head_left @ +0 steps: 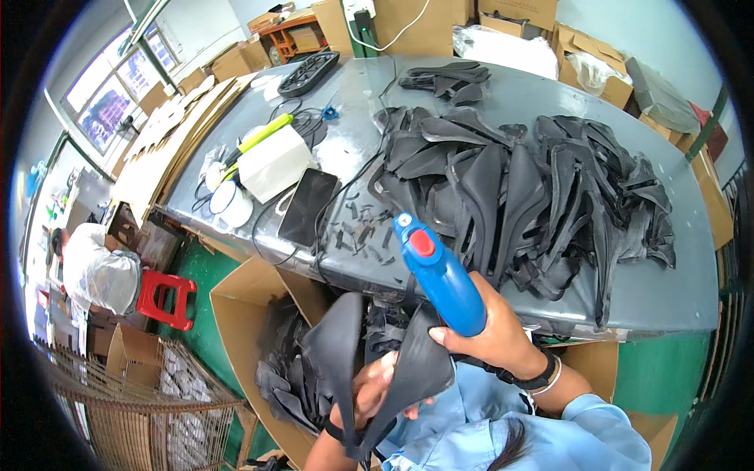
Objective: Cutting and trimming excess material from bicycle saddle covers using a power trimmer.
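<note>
Black piece point(369, 353) in the left hand point(375, 388), blue tool point(440, 279) in the right hand point(491, 334).
Left grip is closed on the curved black piece; just right of it, the right grip wraps the tool. Below-left of both grips stands an open box point(243, 290); beyond them, a pile point(518, 188) covers the tabletop point(550, 94).

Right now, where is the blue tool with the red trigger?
In the head view, the blue tool is just right of centre, gripped in the right hand, at the grey table edge, beside the black piece.
</note>
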`<state>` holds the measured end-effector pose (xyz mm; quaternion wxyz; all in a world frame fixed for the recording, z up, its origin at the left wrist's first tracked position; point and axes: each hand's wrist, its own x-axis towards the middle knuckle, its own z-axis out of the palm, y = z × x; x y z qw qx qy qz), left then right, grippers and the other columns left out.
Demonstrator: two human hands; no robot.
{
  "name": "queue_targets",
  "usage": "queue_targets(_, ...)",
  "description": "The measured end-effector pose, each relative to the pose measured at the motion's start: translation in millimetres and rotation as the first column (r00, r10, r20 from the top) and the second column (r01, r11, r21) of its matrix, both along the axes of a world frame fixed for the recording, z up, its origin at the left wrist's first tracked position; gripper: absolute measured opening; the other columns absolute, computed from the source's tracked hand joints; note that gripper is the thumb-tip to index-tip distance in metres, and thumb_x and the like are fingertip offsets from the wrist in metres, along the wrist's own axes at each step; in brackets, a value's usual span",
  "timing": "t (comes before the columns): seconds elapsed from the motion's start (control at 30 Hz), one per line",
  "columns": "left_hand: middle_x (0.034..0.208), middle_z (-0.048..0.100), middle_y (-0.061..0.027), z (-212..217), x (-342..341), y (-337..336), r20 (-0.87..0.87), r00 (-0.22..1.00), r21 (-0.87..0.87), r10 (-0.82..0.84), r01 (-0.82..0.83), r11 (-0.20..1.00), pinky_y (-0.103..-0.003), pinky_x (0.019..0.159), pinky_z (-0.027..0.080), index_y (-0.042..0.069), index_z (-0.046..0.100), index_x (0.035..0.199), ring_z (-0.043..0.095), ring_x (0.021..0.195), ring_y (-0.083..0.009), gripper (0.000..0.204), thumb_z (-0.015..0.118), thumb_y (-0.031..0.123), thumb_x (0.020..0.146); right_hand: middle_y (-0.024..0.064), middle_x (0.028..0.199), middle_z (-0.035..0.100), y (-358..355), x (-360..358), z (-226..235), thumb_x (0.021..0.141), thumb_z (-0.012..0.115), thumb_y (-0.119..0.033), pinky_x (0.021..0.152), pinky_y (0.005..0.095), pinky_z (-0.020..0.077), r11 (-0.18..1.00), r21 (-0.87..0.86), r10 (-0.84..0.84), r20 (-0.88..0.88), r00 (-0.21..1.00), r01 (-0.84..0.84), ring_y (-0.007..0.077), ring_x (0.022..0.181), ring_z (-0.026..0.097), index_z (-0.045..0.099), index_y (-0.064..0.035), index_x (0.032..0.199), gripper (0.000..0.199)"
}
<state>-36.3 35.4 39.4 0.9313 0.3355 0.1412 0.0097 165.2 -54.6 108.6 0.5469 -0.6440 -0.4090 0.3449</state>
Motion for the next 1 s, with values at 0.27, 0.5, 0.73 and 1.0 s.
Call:
queue_targets(0.27, 0.112, 0.058, -0.0166, 19.0, 25.4, -32.4, -0.057, 0.628, 0.127, 0.776, -0.766, 0.63, -0.042, 0.083, 0.047, -0.004, 0.045, 0.122, 0.058, 0.097, -0.0275, 0.05, 0.051, 0.026, 0.083, 0.0106, 0.076, 0.062, -4.5, -17.3, -15.2, 0.069, 0.08, -0.032, 0.06, 0.0324, 0.0479, 0.995, 0.081, -0.073, 0.324, 0.943, 0.049, 0.0211, 0.067, 0.064, 0.047, 0.0007, 0.1, 0.055)
queue_targets(0.5, 0.087, 0.055, -0.0134, 61.0, -8.1, 10.9, 0.007, 0.4, 0.307, 0.916, -0.873, 0.379, -0.034, 0.068, 0.053, -0.003, 0.05, 0.098, 0.059, 0.077, -0.0232, 0.03, 0.054, 0.014, 0.073, 0.0122, 0.07, 0.061, -29.2, -22.8, -44.8, 0.066, 0.075, -0.02, 0.054, 0.0373, 0.0455, 0.985, -0.015, 0.133, 0.701, 0.701, -0.172, 0.0288, 0.059, 0.061, 0.05, 0.0011, 0.1, 0.046)
queue_targets(0.73, 0.088, 0.055, -0.0115, 69.1, -21.9, 14.9, 0.071, 0.333, 0.424, 0.94, -0.863, 0.273, -0.028, 0.069, 0.05, -0.002, 0.053, 0.098, 0.059, 0.078, -0.0198, 0.031, 0.056, 0.012, 0.071, 0.0089, 0.063, 0.056, -33.6, -29.4, -47.5, 0.062, 0.074, -0.014, 0.052, 0.0348, 0.0405, 0.973, -0.006, 0.159, 0.742, 0.651, -0.231, 0.0268, 0.054, 0.057, 0.049, 0.0008, 0.1, 0.048)
queue_targets(1.0, 0.088, 0.058, -0.0086, 77.4, -10.6, 10.7, 0.015, 0.477, 0.57, 0.879, -0.726, 0.384, -0.026, 0.071, 0.049, -0.001, 0.055, 0.097, 0.058, 0.078, -0.0154, 0.026, 0.055, 0.003, 0.071, 0.0075, 0.062, 0.056, -33.2, -31.2, -46.1, 0.06, 0.074, -0.015, 0.052, 0.0338, 0.0402, 0.969, -0.003, 0.164, 0.752, 0.638, -0.246, 0.0247, 0.055, 0.056, 0.05, 0.0006, 0.099, 0.048)
